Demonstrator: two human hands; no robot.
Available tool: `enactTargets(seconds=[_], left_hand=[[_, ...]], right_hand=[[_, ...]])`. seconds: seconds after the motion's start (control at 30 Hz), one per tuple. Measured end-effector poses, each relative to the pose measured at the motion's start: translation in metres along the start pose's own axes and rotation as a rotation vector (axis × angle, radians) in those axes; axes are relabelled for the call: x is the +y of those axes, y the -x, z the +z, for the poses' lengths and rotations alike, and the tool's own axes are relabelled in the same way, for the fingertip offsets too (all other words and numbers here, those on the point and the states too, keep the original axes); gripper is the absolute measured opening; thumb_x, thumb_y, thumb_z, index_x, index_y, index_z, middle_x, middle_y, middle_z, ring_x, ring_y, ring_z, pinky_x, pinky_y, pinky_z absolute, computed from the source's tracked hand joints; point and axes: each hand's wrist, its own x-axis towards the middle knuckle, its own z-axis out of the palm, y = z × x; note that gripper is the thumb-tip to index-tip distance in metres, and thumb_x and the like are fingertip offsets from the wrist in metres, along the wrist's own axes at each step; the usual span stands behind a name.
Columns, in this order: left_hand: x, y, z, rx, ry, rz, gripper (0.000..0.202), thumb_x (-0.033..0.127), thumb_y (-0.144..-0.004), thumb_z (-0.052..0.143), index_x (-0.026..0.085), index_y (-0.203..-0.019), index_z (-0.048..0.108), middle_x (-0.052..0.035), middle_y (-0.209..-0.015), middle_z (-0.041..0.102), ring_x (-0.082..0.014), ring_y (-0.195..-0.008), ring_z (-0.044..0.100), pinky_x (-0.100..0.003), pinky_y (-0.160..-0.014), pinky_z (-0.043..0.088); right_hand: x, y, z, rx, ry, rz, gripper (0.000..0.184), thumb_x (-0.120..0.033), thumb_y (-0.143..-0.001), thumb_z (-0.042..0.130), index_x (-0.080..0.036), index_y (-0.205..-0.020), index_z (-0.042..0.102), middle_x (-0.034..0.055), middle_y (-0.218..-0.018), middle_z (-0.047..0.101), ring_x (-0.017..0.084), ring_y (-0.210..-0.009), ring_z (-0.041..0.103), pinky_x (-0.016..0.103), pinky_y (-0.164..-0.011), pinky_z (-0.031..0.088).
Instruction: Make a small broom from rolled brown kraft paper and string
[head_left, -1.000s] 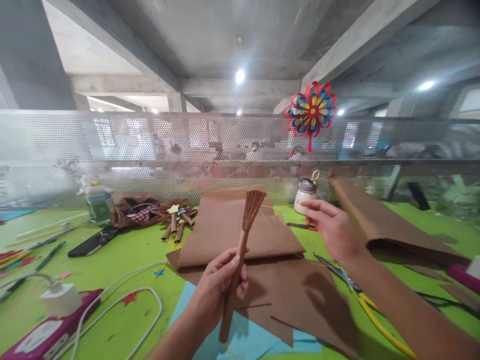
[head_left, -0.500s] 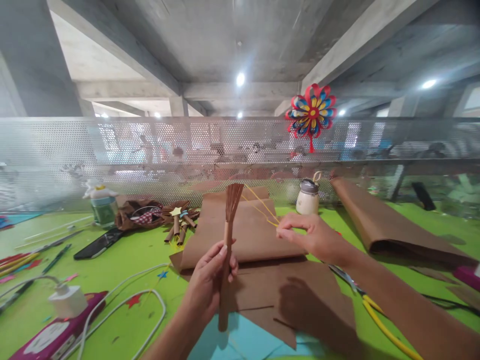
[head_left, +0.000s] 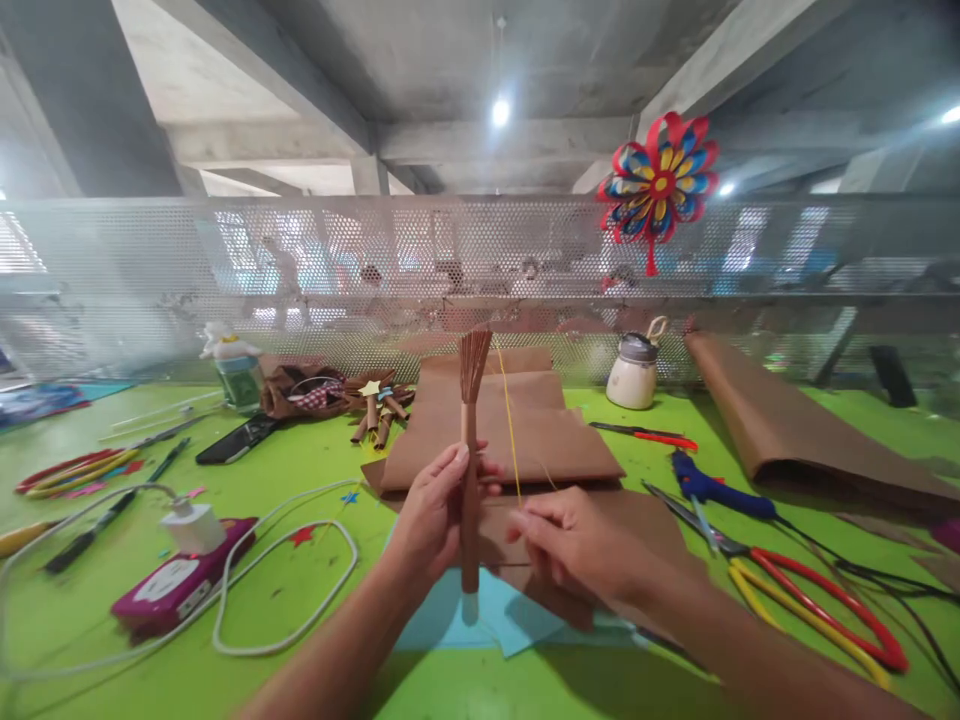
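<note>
Upright in front of me stands a small brown paper broom (head_left: 470, 520), a thin rolled handle with a fringed, fanned top. My left hand (head_left: 436, 505) is closed round its handle. My right hand (head_left: 574, 540) pinches a thin yellow string (head_left: 511, 425) between thumb and fingers, lower and to the right. The string runs up from there to near the fringe; whether it is fastened there I cannot tell. Brown kraft paper (head_left: 495, 430) lies folded behind the hands, and light blue paper (head_left: 442, 625) lies below them.
At right are open scissors (head_left: 750, 555), a blue glue gun (head_left: 720, 490) and a rolled brown sheet (head_left: 795, 430). A white jar (head_left: 631, 375) stands behind. On the left are a phone (head_left: 236, 440), a purple power strip (head_left: 180, 580) with a white cable, and paper rolls (head_left: 379, 420).
My right hand has moved down and left, closer to the broom, pulling the string into a steeper line. My left hand keeps its hold. The view has shifted, showing more of the scissors.
</note>
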Motion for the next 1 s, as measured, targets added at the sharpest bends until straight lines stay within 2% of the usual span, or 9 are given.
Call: enactTargets(seconds=[0.1,0.2,0.3,0.4,0.5,0.67,0.83,0.9,1.0], left_hand=[[0.003,0.003,0.005,-0.033,0.038,-0.025,0.027,0.031,-0.081,0.062,0.012,-0.101,0.06,-0.0114,-0.094,0.068,-0.0198,-0.086,0.065,-0.033,-0.084,0.048],[0.005,0.006,0.006,-0.087,0.024,-0.058,0.029,0.033,-0.082,0.06,0.015,-0.104,0.057,-0.0078,-0.084,0.067,-0.0167,-0.074,0.064,-0.028,-0.071,0.049],[0.005,0.007,0.003,-0.118,-0.014,-0.041,0.029,0.034,-0.082,0.061,0.016,-0.105,0.056,-0.0014,-0.07,0.062,-0.0075,-0.053,0.053,-0.017,-0.05,0.039],[0.004,0.007,0.002,-0.14,-0.037,-0.031,0.028,0.034,-0.083,0.06,0.016,-0.105,0.056,0.0005,-0.067,0.058,-0.0042,-0.048,0.045,-0.015,-0.045,0.031],[0.0,0.009,0.005,-0.184,-0.054,-0.051,0.029,0.033,-0.085,0.058,0.016,-0.109,0.056,-0.0006,-0.068,0.058,-0.0047,-0.05,0.046,-0.016,-0.047,0.031],[-0.014,0.013,0.011,-0.17,-0.031,-0.101,0.041,0.031,-0.08,0.063,0.017,-0.118,0.057,-0.0021,-0.073,0.061,-0.0078,-0.056,0.05,-0.018,-0.052,0.036],[-0.033,0.015,0.004,-0.055,-0.063,-0.036,0.039,0.032,-0.082,0.057,0.018,-0.119,0.06,-0.0062,-0.094,0.066,-0.0166,-0.083,0.059,-0.025,-0.074,0.045],[-0.037,0.016,0.004,-0.031,-0.062,-0.015,0.042,0.035,-0.083,0.056,0.018,-0.122,0.059,-0.0068,-0.1,0.067,-0.0195,-0.092,0.059,-0.026,-0.082,0.045],[-0.037,0.017,0.009,-0.051,-0.04,-0.029,0.055,0.043,-0.082,0.055,0.018,-0.131,0.05,-0.0072,-0.092,0.069,-0.0212,-0.093,0.06,-0.028,-0.081,0.046]], right_hand=[[0.005,-0.003,0.026,-0.029,0.12,-0.073,0.04,-0.039,-0.09,0.043,-0.017,-0.062,0.061,-0.0009,-0.052,0.054,0.01,-0.047,0.045,0.022,-0.046,0.032],[0.015,-0.004,0.036,0.014,0.308,-0.195,0.036,-0.034,-0.09,0.042,-0.017,-0.068,0.064,0.0005,-0.06,0.059,0.011,-0.054,0.047,0.023,-0.049,0.03],[0.022,-0.004,0.028,-0.035,0.363,-0.224,0.033,-0.035,-0.089,0.045,-0.017,-0.069,0.065,0.0014,-0.063,0.063,0.012,-0.055,0.049,0.023,-0.052,0.033],[0.019,-0.006,0.008,0.012,0.295,-0.204,0.026,-0.035,-0.087,0.051,-0.018,-0.076,0.067,0.0035,-0.073,0.067,0.015,-0.065,0.057,0.026,-0.06,0.041],[0.007,-0.012,-0.008,0.194,0.095,-0.191,0.025,-0.038,-0.086,0.051,-0.018,-0.092,0.066,0.0062,-0.09,0.069,0.019,-0.083,0.061,0.03,-0.075,0.046],[-0.008,-0.019,0.007,0.105,-0.244,-0.168,0.03,-0.047,-0.085,0.049,-0.019,-0.09,0.06,0.003,-0.076,0.064,0.017,-0.067,0.061,0.031,-0.065,0.051],[0.002,-0.02,0.04,0.294,-0.171,-0.153,0.033,-0.049,-0.087,0.045,-0.02,-0.09,0.059,0.0069,-0.088,0.066,0.022,-0.087,0.062,0.031,-0.076,0.05],[0.01,-0.022,0.045,0.342,-0.134,-0.176,0.037,-0.051,-0.089,0.041,-0.018,-0.095,0.058,0.0083,-0.095,0.065,0.022,-0.093,0.06,0.033,-0.082,0.047],[0.02,-0.026,0.042,0.369,-0.127,-0.157,0.042,-0.054,-0.089,0.038,-0.016,-0.092,0.057,0.0081,-0.091,0.065,0.021,-0.089,0.06,0.033,-0.08,0.047]])
